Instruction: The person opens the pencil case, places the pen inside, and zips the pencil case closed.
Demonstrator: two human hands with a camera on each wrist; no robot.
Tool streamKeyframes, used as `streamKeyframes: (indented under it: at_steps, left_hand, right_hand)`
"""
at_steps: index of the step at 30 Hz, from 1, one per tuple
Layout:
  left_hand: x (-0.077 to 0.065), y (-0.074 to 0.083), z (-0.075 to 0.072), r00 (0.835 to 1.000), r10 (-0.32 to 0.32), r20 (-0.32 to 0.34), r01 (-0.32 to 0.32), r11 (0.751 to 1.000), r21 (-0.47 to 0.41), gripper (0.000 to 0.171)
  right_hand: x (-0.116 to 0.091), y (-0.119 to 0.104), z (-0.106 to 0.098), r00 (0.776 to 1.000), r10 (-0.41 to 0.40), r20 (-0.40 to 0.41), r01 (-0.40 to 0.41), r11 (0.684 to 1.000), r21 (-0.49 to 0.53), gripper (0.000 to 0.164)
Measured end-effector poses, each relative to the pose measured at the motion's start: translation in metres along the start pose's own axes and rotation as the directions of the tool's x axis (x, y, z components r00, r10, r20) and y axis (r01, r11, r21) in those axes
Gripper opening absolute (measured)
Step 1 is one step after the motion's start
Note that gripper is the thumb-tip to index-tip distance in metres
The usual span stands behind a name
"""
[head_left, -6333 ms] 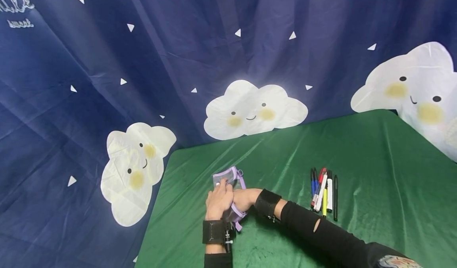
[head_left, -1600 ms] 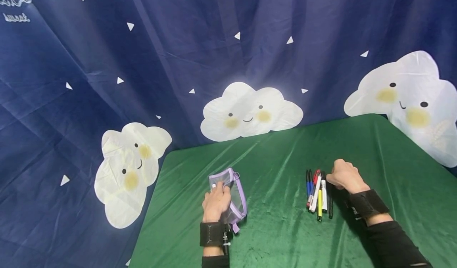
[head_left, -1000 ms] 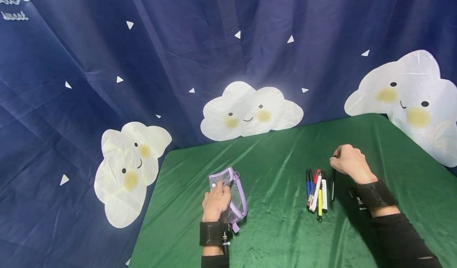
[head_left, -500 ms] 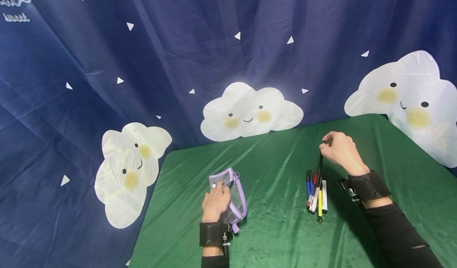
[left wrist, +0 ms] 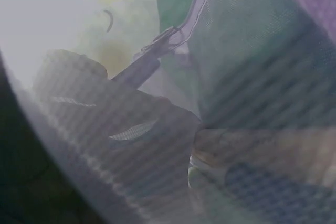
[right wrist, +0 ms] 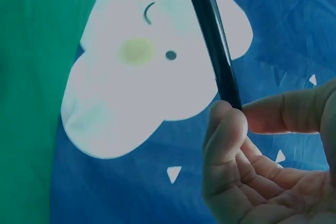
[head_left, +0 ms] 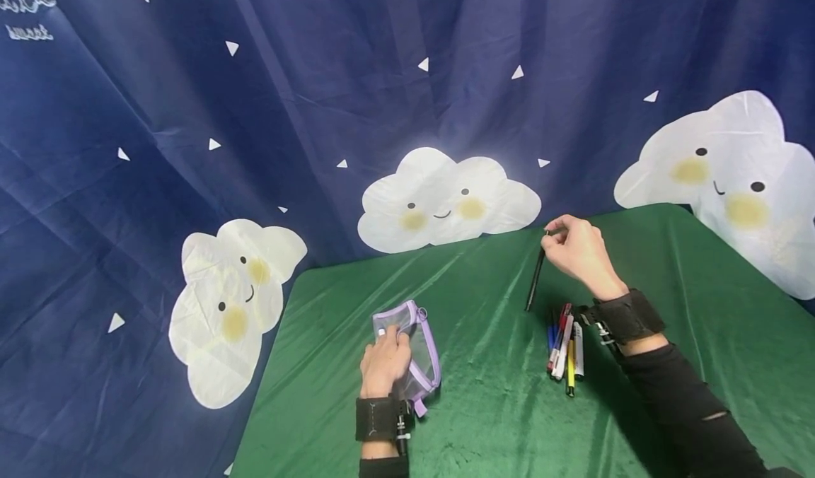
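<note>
My right hand (head_left: 581, 255) pinches a slim black pen (head_left: 536, 280) by one end between thumb and fingertips, above the far part of the table. In the right wrist view the black pen (right wrist: 210, 35) slants up and away from the fingertips. My left hand (head_left: 385, 359) grips a see-through mesh pencil case (head_left: 423, 351) with lilac edging and a zip, at the table's left. Mesh covers much of the left wrist view, where the fingers (left wrist: 105, 129) show hazily through it.
A loose bundle of pens lies right of centre: a yellow one (head_left: 570, 372), a white marker (head_left: 579, 354), blue and red ones. A green cloth (head_left: 484, 407) covers the table. Behind it hangs a blue curtain (head_left: 446, 103) printed with clouds.
My right hand picked the black pen up from the right of the bundle and carried it over the bundle, left and farther away. My left hand stays on the pencil case.
</note>
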State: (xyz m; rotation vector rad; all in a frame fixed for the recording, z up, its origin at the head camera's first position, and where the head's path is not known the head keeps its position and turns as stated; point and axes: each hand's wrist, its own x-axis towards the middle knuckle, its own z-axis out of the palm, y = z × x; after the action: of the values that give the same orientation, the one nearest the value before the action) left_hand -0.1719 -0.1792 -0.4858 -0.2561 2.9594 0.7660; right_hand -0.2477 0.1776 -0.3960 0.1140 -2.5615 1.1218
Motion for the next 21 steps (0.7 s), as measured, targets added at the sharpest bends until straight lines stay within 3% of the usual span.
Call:
streamKeyframes:
  at_steps: [9, 21]
  left_hand:
    - [0.001, -0.001, -0.001, 1.000, -0.002, 0.004, 0.002, 1.000, -0.010, 0.050]
    - [0.001, -0.002, -0.002, 1.000, -0.003, 0.007, 0.003, 1.000, -0.013, 0.049]
  right_hand:
    - [0.019, -0.017, 0.025, 0.996, -0.048, -0.069, 0.053, 0.995, 0.082, 0.022]
    - [0.030, -0.030, 0.059, 0.999, -0.043, -0.008, 0.043, 0.986, 0.159, 0.018]
